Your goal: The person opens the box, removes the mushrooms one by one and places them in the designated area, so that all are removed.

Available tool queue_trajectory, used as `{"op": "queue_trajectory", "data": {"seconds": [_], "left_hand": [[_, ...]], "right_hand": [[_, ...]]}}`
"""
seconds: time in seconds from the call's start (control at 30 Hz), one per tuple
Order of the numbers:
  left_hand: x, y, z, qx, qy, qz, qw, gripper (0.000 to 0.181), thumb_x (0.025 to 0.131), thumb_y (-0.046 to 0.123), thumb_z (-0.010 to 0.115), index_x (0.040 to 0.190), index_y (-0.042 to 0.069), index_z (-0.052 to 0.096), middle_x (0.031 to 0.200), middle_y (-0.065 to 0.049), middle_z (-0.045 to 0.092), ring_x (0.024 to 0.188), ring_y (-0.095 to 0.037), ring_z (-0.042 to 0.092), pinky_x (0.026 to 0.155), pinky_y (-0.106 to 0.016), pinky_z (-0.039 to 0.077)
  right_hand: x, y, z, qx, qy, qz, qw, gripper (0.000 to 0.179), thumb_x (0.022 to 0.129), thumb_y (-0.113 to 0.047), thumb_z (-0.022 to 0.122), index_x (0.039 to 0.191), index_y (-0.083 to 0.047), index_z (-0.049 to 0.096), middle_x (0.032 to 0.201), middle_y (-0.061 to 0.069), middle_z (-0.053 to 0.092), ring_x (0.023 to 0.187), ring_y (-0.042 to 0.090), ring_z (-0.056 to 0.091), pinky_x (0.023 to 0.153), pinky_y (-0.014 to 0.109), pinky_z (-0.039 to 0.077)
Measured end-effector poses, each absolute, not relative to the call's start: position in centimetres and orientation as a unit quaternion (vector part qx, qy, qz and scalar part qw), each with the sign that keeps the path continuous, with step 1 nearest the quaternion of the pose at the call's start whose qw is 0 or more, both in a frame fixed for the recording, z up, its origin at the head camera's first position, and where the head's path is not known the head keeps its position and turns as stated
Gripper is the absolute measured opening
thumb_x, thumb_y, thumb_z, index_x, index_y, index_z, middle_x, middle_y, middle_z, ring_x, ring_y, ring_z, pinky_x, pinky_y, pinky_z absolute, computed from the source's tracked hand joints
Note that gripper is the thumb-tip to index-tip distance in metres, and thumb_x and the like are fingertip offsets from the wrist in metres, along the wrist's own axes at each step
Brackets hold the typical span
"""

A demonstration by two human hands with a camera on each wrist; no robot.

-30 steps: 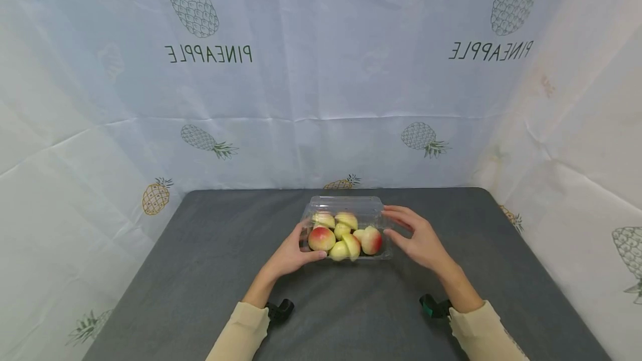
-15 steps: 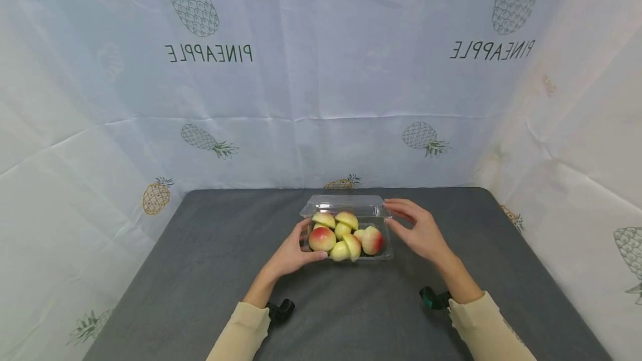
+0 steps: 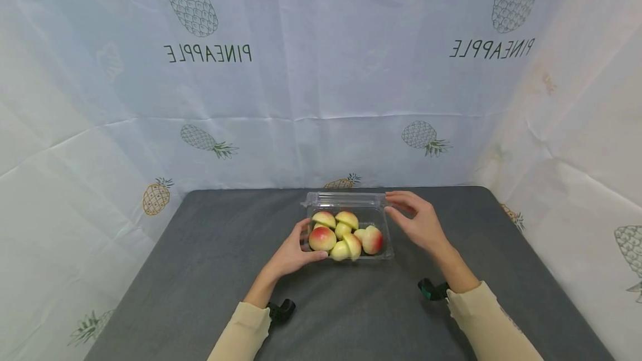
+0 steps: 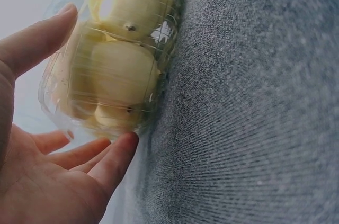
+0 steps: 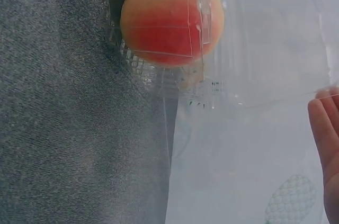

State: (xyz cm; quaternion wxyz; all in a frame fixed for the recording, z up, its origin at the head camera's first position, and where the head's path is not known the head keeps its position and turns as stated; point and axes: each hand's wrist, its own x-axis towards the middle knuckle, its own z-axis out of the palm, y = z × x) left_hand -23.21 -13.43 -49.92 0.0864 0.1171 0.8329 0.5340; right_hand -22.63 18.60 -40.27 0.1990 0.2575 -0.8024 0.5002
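Observation:
A clear plastic clamshell box (image 3: 372,217) sits toward the back of the table, its lid (image 3: 346,200) raised and tilted back on the far side. Inside lie several yellow-and-red mushroom-shaped pieces (image 3: 322,239); one red-and-yellow round top (image 5: 170,23) shows large in the right wrist view. My left hand (image 3: 291,254) holds the box's left end, thumb at the front corner and fingers along the side. In the left wrist view its fingertips (image 4: 127,142) meet the plastic wall. My right hand (image 3: 420,222) holds the lid's right end between fingers and thumb.
The dark grey table (image 3: 220,272) ends just behind the box, where a pale curtain (image 3: 321,82) printed with pineapples hangs. A black device (image 3: 282,311) is strapped at the left wrist and another (image 3: 432,289) at the right.
The lid has swung up and back, uncovering the pieces. My right hand has moved slightly away toward the curtain with it. The left hand and the box have stayed nearly in place.

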Motion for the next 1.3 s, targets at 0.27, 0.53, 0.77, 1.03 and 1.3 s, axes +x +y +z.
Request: {"op": "queue_trajectory", "data": {"seconds": [0.27,0.53,0.77,1.03,1.3], "left_hand": [[-23.3,-13.4,-49.9,0.120,0.831,0.536,0.090,0.101,0.087,0.037,0.083,0.161,0.008,0.021,0.158,-0.023,0.031,0.138,-0.040,0.044,0.104,-0.054,0.047],[-23.3,-13.2,-49.8,0.119,0.833,0.533,0.089,0.101,0.087,0.037,0.083,0.161,0.008,0.021,0.158,-0.023,0.032,0.138,-0.040,0.044,0.105,-0.053,0.047],[-23.3,-13.3,-50.1,0.121,0.833,0.532,0.089,0.101,0.087,0.037,0.083,0.160,0.008,0.021,0.158,-0.023,0.031,0.138,-0.041,0.044,0.105,-0.054,0.047],[-23.1,-13.3,-49.9,0.126,0.830,0.536,0.086,0.101,0.087,0.036,0.083,0.160,0.007,0.020,0.158,-0.024,0.030,0.138,-0.042,0.043,0.106,-0.054,0.046],[-23.1,-13.3,-49.9,0.127,0.829,0.537,0.090,0.102,0.087,0.036,0.083,0.160,0.007,0.019,0.158,-0.025,0.030,0.138,-0.042,0.043,0.106,-0.054,0.045]], "right_hand": [[-23.3,18.6,-40.0,0.247,-0.787,0.524,0.215,0.021,0.090,0.010,0.071,0.111,0.013,0.069,0.119,0.025,0.067,0.110,0.022,0.064,0.094,0.023,0.054],[-24.0,18.5,-39.9,0.232,-0.775,0.546,0.218,0.021,0.092,0.009,0.070,0.113,0.014,0.069,0.113,0.027,0.063,0.103,0.014,0.064,0.093,0.019,0.053],[-24.5,18.3,-39.8,0.206,-0.783,0.546,0.218,0.020,0.094,0.004,0.071,0.112,0.012,0.070,0.112,0.025,0.064,0.100,0.006,0.062,0.089,0.015,0.052],[-25.2,18.2,-39.5,0.192,-0.793,0.536,0.216,0.022,0.095,-0.001,0.071,0.113,0.011,0.070,0.110,0.024,0.066,0.098,0.005,0.062,0.088,0.015,0.052],[-25.6,18.2,-39.4,0.183,-0.788,0.553,0.201,0.022,0.096,-0.002,0.070,0.113,0.011,0.070,0.111,0.025,0.065,0.096,-0.001,0.062,0.086,0.013,0.052]]}}
